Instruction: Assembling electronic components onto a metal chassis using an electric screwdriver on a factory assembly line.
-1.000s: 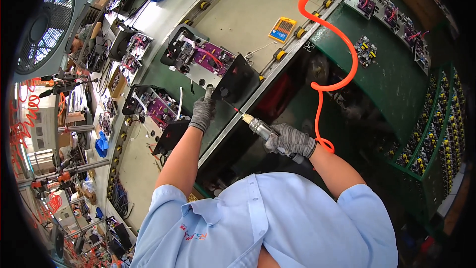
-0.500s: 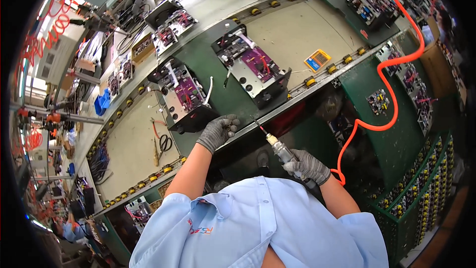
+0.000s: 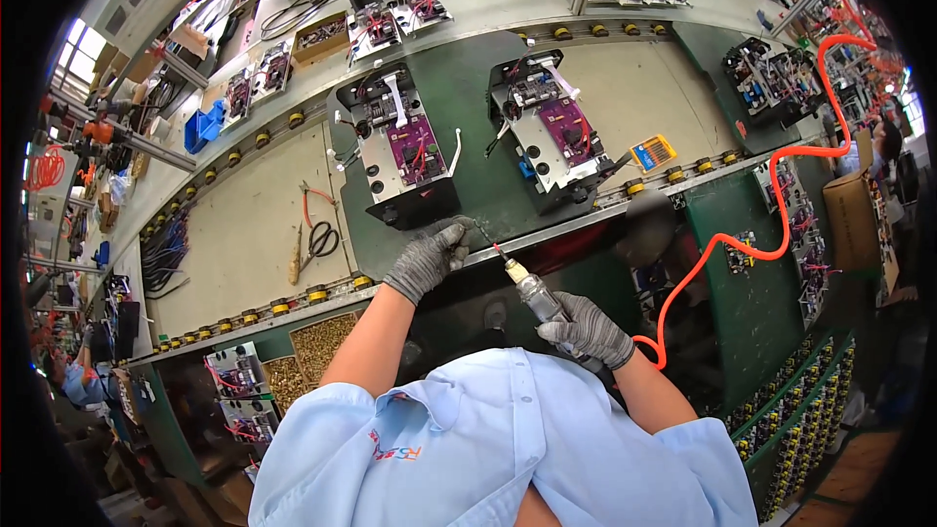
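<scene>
My right hand (image 3: 595, 332), in a grey knit glove, is wrapped round an air screwdriver (image 3: 539, 298) with a metal body. Its thin bit points up and left, with the tip beside the fingers of my left hand (image 3: 425, 262). That hand, gloved too, has its fingers curled together; what they hold, if anything, is too small to make out. Just beyond it stands an open black-and-metal chassis (image 3: 395, 197) with a purple circuit board (image 3: 418, 148). A similar chassis (image 3: 561, 190) stands to its right. Both rest on a green board (image 3: 468, 200).
An orange coiled air hose (image 3: 717, 239) runs from the screwdriver to the upper right. Black-handled scissors (image 3: 322, 239) and pliers (image 3: 308, 195) lie at left. A yellow bit case (image 3: 652, 153) lies right of the units. Bins of brass screws (image 3: 322, 344) sit below the roller rail (image 3: 281, 306).
The screwdriver's bit has come up to my left fingers, where there was a gap before. My view has turned, so the bench and both units appear farther right.
</scene>
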Available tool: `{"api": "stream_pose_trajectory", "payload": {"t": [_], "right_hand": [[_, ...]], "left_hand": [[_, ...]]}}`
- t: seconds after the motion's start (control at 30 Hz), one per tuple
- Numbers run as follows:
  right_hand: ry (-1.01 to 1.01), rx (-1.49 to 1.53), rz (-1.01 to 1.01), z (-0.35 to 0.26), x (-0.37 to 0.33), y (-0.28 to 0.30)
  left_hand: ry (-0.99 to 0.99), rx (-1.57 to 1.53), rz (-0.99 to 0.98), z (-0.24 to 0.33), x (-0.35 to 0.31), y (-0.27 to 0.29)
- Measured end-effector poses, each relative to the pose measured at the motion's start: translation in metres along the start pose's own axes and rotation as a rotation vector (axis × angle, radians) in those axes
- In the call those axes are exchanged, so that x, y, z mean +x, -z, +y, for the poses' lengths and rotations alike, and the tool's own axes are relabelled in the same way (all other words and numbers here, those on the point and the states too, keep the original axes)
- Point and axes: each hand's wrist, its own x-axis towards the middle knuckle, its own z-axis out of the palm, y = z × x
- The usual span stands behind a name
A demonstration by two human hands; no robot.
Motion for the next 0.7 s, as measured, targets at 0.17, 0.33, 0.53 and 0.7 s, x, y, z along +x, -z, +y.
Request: {"api": "stream_pose_trajectory", "payload": {"t": [0.17, 0.33, 0.53, 0.7], "right_hand": [[0.027, -0.152, 0.005, 0.001, 0.0, -0.004], [0.046, -0.062, -0.052, -0.001, -0.002, 0.002], [0.026, -0.002, -0.145, 0.0, -0.006, 0.014], [0.008, 0.388, -0.295, 0.002, -0.01, 0.019]], "left_hand": [[0.034, -0.123, 0.044, 0.008, -0.011, -0.007], [0.026, -0.123, 0.08, 0.008, -0.017, -0.02], [-0.103, 0.402, 0.265, 0.024, -0.035, -0.058], [-0.17, 0.655, 0.339, 0.044, -0.047, -0.09]]}}
